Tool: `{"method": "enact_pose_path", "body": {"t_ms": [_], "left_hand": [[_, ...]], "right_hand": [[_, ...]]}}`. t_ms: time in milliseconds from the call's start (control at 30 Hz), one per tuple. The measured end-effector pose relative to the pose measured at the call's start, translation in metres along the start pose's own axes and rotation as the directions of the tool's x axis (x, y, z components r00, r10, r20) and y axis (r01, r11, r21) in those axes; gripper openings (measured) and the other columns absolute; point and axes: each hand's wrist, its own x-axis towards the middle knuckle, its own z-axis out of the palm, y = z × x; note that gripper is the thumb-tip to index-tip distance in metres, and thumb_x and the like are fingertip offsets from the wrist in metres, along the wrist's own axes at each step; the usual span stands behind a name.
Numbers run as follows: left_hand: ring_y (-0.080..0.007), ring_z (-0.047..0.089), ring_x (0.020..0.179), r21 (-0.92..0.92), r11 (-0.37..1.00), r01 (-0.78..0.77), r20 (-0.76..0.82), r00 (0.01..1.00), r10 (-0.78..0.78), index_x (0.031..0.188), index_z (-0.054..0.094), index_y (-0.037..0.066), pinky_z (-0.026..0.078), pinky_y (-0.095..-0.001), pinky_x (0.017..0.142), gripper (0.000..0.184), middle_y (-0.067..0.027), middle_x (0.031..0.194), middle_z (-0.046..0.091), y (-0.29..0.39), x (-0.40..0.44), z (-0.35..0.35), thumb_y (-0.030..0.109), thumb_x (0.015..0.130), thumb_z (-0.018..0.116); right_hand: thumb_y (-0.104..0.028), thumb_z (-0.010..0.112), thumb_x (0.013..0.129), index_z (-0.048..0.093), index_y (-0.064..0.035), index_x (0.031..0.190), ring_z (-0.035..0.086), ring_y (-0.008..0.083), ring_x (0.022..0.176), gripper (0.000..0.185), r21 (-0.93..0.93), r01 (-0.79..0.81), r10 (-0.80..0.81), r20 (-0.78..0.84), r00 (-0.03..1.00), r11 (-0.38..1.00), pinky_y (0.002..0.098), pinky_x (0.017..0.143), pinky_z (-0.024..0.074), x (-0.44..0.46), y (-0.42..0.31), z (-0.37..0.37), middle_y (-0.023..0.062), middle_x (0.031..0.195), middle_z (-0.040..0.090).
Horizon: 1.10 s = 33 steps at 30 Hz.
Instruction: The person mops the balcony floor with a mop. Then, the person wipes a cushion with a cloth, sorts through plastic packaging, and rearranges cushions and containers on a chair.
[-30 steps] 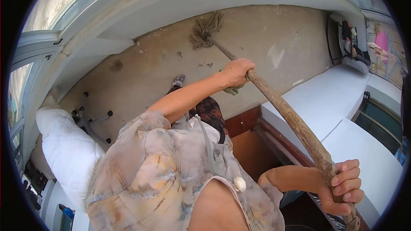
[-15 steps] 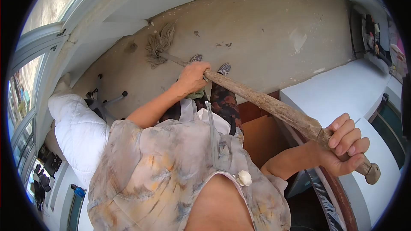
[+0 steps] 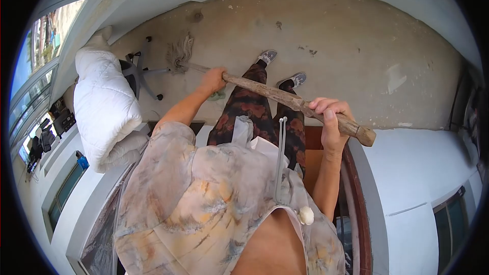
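A long wooden mop handle [image 3: 270, 91] slants across the front of my body. My left hand [image 3: 214, 80] is closed round it toward the mop end, with a bit of green cloth [image 3: 217, 95] just below that hand. Nearer the thick end, my right hand [image 3: 332, 116] wraps the handle, its thumb pointing up. The grey string mop head [image 3: 179, 57] rests on the floor [image 3: 346, 35] at the upper left, slightly blurred, beside the wheeled base of a chair [image 3: 145, 71].
A white quilt [image 3: 104, 107] is draped over the chair at left. My shoes [image 3: 293, 80] stand on the stained floor. White wall surfaces [image 3: 407, 163] and windows [image 3: 451, 224] lie at the lower right, with a brown-edged frame [image 3: 359, 214] beside my right arm.
The view has turned. The mop head has come nearer the chair base and my body. My right hand has moved inward with the handle's thick end; both hands keep their hold.
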Motion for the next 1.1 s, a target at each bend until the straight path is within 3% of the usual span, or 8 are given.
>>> {"method": "enact_pose_path", "body": {"t_ms": [100, 300, 367, 433, 600, 733, 1000, 1100], "left_hand": [[-0.0408, 0.062, 0.095, -0.02, 0.998, -0.062, 0.043, 0.997, 0.063, 0.095, 0.065, 0.008, 0.049, -0.0495, 0.08, 0.025, -0.0193, 0.097, 0.067, 0.045, -0.003, -0.005, 0.021, 0.074, 0.071], [-0.041, 0.064, 0.089, -0.015, 0.958, -0.286, 0.071, 0.956, 0.286, 0.092, 0.067, 0.008, 0.05, -0.05, 0.077, 0.021, -0.019, 0.089, 0.068, 0.181, 0.012, 0.015, 0.019, 0.075, 0.07], [-0.0407, 0.065, 0.088, -0.012, 0.919, -0.394, 0.061, 0.917, 0.394, 0.092, 0.068, 0.009, 0.051, -0.0499, 0.075, 0.021, -0.0182, 0.087, 0.068, 0.224, 0.021, 0.026, 0.019, 0.075, 0.07], [-0.0406, 0.065, 0.086, 0.009, 0.905, -0.425, 0.169, 0.893, 0.418, 0.092, 0.068, 0.009, 0.051, -0.05, 0.075, 0.02, -0.0175, 0.085, 0.068, 0.284, 0.02, 0.018, 0.019, 0.075, 0.07], [-0.0389, 0.066, 0.085, 0.003, 0.723, -0.691, 0.237, 0.703, 0.67, 0.091, 0.067, 0.009, 0.052, -0.0491, 0.074, 0.02, -0.0151, 0.085, 0.068, 0.418, 0.009, 0.037, 0.014, 0.072, 0.069], [-0.0359, 0.065, 0.083, -0.038, 0.546, -0.837, 0.181, 0.531, 0.828, 0.086, 0.065, 0.008, 0.053, -0.0473, 0.07, 0.018, -0.0117, 0.084, 0.066, 0.501, -0.004, 0.05, 0.007, 0.068, 0.065], [-0.0329, 0.065, 0.082, 0.019, 0.315, -0.949, 0.226, 0.311, 0.923, 0.083, 0.064, 0.01, 0.052, -0.0452, 0.067, 0.015, -0.0091, 0.081, 0.064, 0.612, 0.038, 0.098, 0.01, 0.069, 0.07], [-0.0326, 0.063, 0.083, -0.021, 0.208, -0.978, 0.074, 0.206, 0.976, 0.082, 0.063, 0.011, 0.051, -0.0445, 0.067, 0.012, -0.0081, 0.079, 0.062, 0.659, 0.075, 0.114, 0.015, 0.075, 0.071]], "right_hand": [[-0.015, 0.061, 0.094, 0.052, -0.0037, 0.085, 0.063, 0.0275, 0.083, 0.017, -0.028, 0.042, -0.043, -0.043, 0.998, 0.999, 0.0444, 0.081, 0.0529, 0.001, -0.03, -0.029, 0.0138, 0.082, 0.062], [-0.033, 0.05, 0.1, 0.05, -0.0088, 0.081, 0.06, 0.0239, 0.073, 0.03, -0.12, 0.211, -0.217, -0.036, 0.976, 0.97, 0.044, 0.079, 0.0449, -0.006, -0.117, -0.125, 0.0074, 0.074, 0.057], [-0.04, 0.043, 0.102, 0.049, -0.0126, 0.079, 0.057, 0.0212, 0.067, 0.036, -0.188, 0.249, -0.272, -0.11, 0.956, 0.95, 0.0418, 0.08, 0.0402, -0.021, -0.146, -0.156, 0.0035, 0.07, 0.054], [-0.042, 0.041, 0.102, 0.048, -0.0144, 0.078, 0.055, 0.0189, 0.064, 0.037, -0.196, 0.294, -0.33, -0.183, 0.926, 0.935, 0.0399, 0.079, 0.0398, -0.043, -0.173, -0.188, 0.0012, 0.067, 0.052], [-0.042, 0.043, 0.102, 0.047, -0.0169, 0.076, 0.049, 0.0138, 0.056, 0.036, -0.342, 0.466, -0.575, -0.393, 0.718, 0.816, 0.0361, 0.075, 0.0383, -0.126, -0.248, -0.236, -0.003, 0.061, 0.048], [-0.04, 0.046, 0.102, 0.044, -0.0173, 0.075, 0.047, 0.0121, 0.054, 0.036, -0.45, 0.523, -0.69, -0.477, 0.544, 0.724, 0.0348, 0.074, 0.0372, -0.205, -0.277, -0.25, -0.0035, 0.059, 0.046], [-0.037, 0.047, 0.101, 0.043, -0.0151, 0.076, 0.046, 0.0128, 0.058, 0.034, -0.673, 0.362, -0.755, -0.635, 0.162, 0.644, 0.0346, 0.072, 0.0336, -0.274, -0.235, -0.251, -0.0034, 0.062, 0.043], [-0.038, 0.046, 0.1, 0.042, -0.0151, 0.078, 0.047, 0.0132, 0.059, 0.032, -0.745, 0.273, -0.791, -0.598, 0.128, 0.608, 0.0358, 0.072, 0.0354, -0.254, -0.226, -0.255, -0.0023, 0.063, 0.044]]}}
